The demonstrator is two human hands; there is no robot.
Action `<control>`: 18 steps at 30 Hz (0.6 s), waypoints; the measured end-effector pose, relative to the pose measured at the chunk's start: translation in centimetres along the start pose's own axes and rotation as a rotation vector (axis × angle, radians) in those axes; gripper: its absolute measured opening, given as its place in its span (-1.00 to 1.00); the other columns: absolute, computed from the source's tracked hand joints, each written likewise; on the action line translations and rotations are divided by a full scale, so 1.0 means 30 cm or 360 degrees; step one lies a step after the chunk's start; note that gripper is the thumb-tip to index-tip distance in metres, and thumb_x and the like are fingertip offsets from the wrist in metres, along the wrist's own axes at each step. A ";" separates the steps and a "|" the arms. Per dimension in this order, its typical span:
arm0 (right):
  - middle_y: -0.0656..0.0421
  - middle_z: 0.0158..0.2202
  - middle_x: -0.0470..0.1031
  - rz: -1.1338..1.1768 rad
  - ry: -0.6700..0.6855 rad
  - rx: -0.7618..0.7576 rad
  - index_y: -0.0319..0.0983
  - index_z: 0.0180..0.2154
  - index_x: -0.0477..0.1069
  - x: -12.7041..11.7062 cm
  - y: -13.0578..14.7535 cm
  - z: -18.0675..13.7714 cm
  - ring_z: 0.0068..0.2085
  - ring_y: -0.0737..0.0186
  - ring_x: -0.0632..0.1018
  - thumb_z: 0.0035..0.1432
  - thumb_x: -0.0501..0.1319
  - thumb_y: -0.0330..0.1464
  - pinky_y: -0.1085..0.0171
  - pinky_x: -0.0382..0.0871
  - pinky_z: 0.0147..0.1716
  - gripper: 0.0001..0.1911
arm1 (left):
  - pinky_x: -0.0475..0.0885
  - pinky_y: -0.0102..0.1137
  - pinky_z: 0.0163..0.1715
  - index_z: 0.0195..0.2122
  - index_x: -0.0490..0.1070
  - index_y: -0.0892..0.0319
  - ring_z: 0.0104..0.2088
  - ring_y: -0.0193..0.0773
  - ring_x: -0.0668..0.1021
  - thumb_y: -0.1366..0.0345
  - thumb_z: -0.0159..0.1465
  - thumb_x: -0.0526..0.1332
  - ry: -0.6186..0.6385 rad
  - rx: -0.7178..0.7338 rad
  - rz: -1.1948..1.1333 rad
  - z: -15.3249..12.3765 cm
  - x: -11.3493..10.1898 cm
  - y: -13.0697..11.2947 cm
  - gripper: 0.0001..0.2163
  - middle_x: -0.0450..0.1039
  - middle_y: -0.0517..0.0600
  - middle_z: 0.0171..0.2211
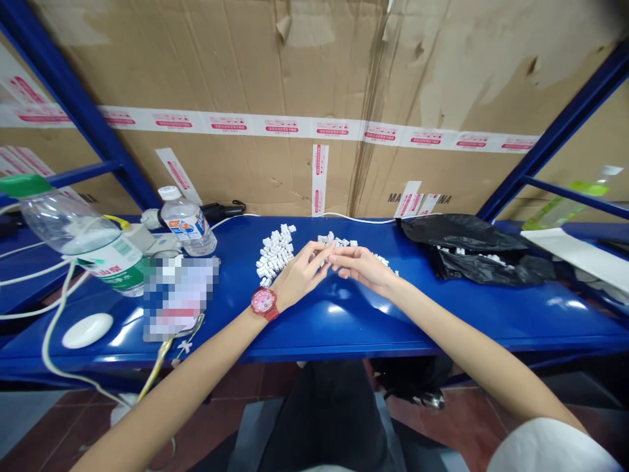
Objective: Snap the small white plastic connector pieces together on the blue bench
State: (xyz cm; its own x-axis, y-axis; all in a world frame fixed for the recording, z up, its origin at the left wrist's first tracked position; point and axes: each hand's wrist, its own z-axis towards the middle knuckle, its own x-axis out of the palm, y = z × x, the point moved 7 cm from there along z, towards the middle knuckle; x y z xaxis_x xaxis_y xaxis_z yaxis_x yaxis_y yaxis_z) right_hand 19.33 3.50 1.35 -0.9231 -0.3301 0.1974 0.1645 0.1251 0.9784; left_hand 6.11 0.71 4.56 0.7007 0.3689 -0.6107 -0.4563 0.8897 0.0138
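Note:
My left hand (305,270), with a red watch (264,302) at its wrist, meets my right hand (362,267) over the middle of the blue table. The fingertips of both are pinched together; whatever lies between them is too small and covered to make out. Just left of my left hand is a pile of small white plastic pieces (276,252). Behind the fingers lies a second group of white pieces (330,240), partly hidden by my hands. A few more white pieces (386,262) show beyond my right hand.
At right lies a black plastic bag (462,233) with white pieces in its opening. On the left stand a large green-capped bottle (83,236), a small water bottle (185,223), white cables (49,334) and a white oval object (87,330). Cardboard (236,72) walls the back.

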 end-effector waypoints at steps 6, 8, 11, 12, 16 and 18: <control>0.15 -0.36 0.59 0.0012 0.0043 0.0104 -0.27 -0.29 0.65 -0.033 -0.029 -0.029 -0.42 0.45 0.48 -0.06 0.52 -0.26 0.42 0.35 -0.44 -0.72 | 0.60 -0.29 -0.07 0.09 0.38 0.26 -0.09 -0.20 0.59 0.44 0.38 0.18 -0.0041 -0.0021 -0.0214 0.007 -0.008 -0.037 -0.74 0.48 0.13 -0.09; 0.14 -0.36 0.59 -0.0024 0.0047 0.0107 -0.28 -0.28 0.65 -0.046 -0.035 -0.046 -0.42 0.45 0.47 -0.04 0.51 -0.25 0.40 0.35 -0.42 -0.72 | 0.59 -0.29 -0.04 0.06 0.41 0.25 -0.06 -0.21 0.59 0.45 0.37 0.19 -0.0045 -0.0038 -0.0309 0.010 -0.008 -0.045 -0.76 0.49 0.12 -0.07; 0.12 -0.35 0.59 -0.0125 -0.0062 0.0108 -0.27 -0.29 0.64 -0.108 -0.034 -0.075 -0.40 0.39 0.48 -0.08 0.51 -0.20 0.35 0.35 -0.42 -0.67 | 0.59 -0.34 -0.07 0.04 0.44 0.20 -0.16 -0.31 0.61 0.45 0.37 0.20 -0.0125 -0.0178 -0.0436 0.005 -0.018 -0.022 -0.77 0.50 0.08 -0.06; 0.11 -0.35 0.60 -0.0220 -0.0138 0.0080 -0.27 -0.29 0.63 -0.141 -0.025 -0.086 -0.40 0.36 0.49 -0.09 0.51 -0.17 0.33 0.34 -0.43 -0.65 | 0.59 -0.36 -0.10 0.04 0.45 0.19 -0.22 -0.35 0.61 0.44 0.37 0.20 -0.0153 -0.0238 -0.0470 0.001 -0.020 -0.009 -0.77 0.50 0.07 -0.06; 0.06 -0.27 0.62 -0.1083 -0.0546 -0.0358 -0.22 -0.27 0.60 -0.245 0.084 -0.151 -0.36 0.22 0.51 -0.05 0.46 -0.14 0.25 0.36 -0.41 -0.66 | 0.58 -0.35 -0.11 0.00 0.48 0.20 -0.26 -0.36 0.61 0.40 0.36 0.25 -0.0125 -0.0369 -0.0618 -0.004 -0.004 0.015 -0.80 0.56 0.05 -0.11; 0.06 -0.17 0.62 -0.1385 -0.0579 -0.0609 -0.19 -0.20 0.59 -0.212 0.125 -0.174 -0.27 0.15 0.54 0.04 0.41 -0.16 0.21 0.41 -0.34 -0.69 | 0.58 -0.35 -0.08 -0.06 0.51 0.21 -0.22 -0.32 0.62 0.38 0.33 0.29 -0.0059 -0.0480 -0.0767 0.000 0.018 0.019 -0.83 0.59 0.03 -0.16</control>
State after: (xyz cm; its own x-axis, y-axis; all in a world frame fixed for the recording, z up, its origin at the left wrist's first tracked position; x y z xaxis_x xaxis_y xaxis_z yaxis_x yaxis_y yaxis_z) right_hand 27.62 1.19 4.08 -0.8146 0.1487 -0.5606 -0.5734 -0.3514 0.7401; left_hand 6.22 1.43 4.24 0.8848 -0.0457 -0.4638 -0.2128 0.8457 -0.4893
